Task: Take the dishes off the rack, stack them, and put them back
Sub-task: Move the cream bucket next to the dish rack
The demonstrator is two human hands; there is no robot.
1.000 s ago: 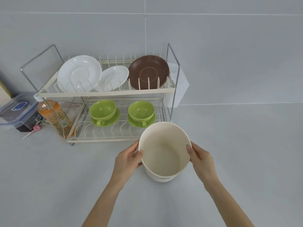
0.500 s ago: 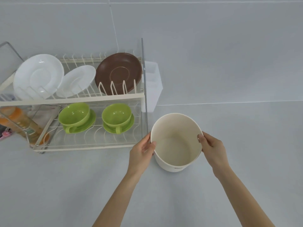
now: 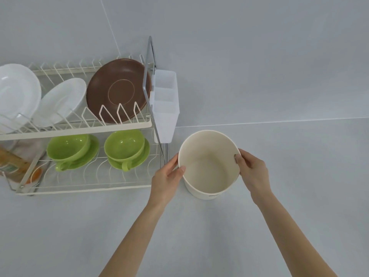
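Observation:
A tall cream container [image 3: 208, 176] stands on the grey counter just right of the two-tier dish rack [image 3: 79, 129]. My left hand [image 3: 166, 178] grips its left rim and my right hand [image 3: 252, 171] grips its right rim. On the rack's upper tier stand a brown plate [image 3: 117, 89], a small white plate [image 3: 60, 100] and a larger white plate [image 3: 16, 94]. The lower tier holds two green cups on green saucers, one to the left [image 3: 68, 149] and one to the right [image 3: 124, 146].
A translucent cutlery holder [image 3: 165, 108] hangs on the rack's right end, close to the container. An orange bottle [image 3: 14, 164] lies behind the rack at the left. Grey tiled wall rises behind; open counter stretches to the right and front.
The container, held by both hands, has moved right, from in front of the rack to beside its right end. My view has swung right, so the rack sits further left.

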